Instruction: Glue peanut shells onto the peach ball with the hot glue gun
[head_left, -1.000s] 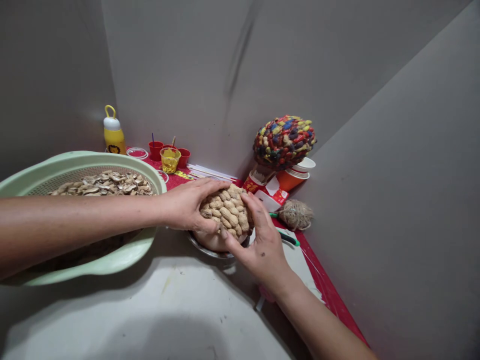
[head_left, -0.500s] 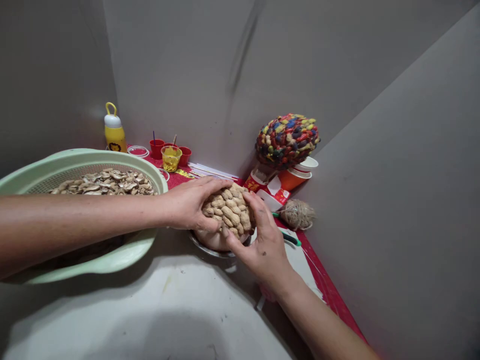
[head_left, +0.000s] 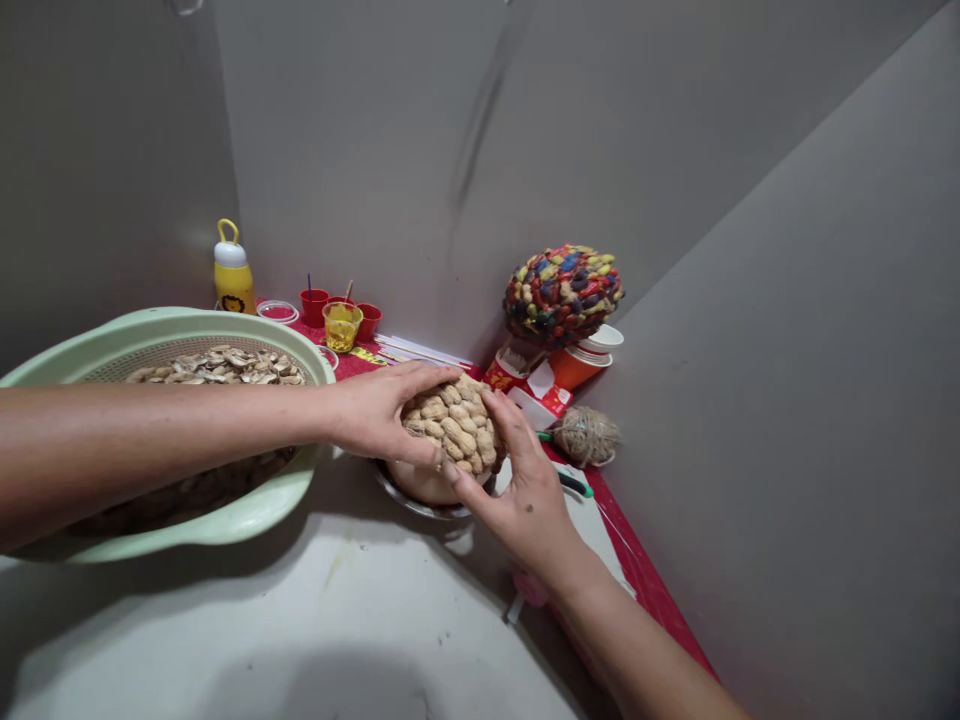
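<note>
A rounded ball covered in glued peanut shells (head_left: 456, 425) rests in a shallow metal dish (head_left: 420, 500) at the middle of the table. My left hand (head_left: 379, 408) cups its left side, fingers curved over the top. My right hand (head_left: 517, 490) presses against its right side, thumb and fingers closed on the shells. Both hands are wrapped round the ball. Its lower part shows a bare tan surface.
A pale green basket (head_left: 225, 510) of peanut shells sits at the left. Behind are a yellow bottle (head_left: 233, 278), red cups (head_left: 313, 304), a yellow cup (head_left: 342, 324). A painted shell ball (head_left: 562, 293) tops orange cups; a twine ball (head_left: 586, 434) lies right. Grey walls close in.
The view shifted slightly, so things sit a little lower in the picture. Both hands stay on the peanut ball; the right fingers have crept slightly over its side.
</note>
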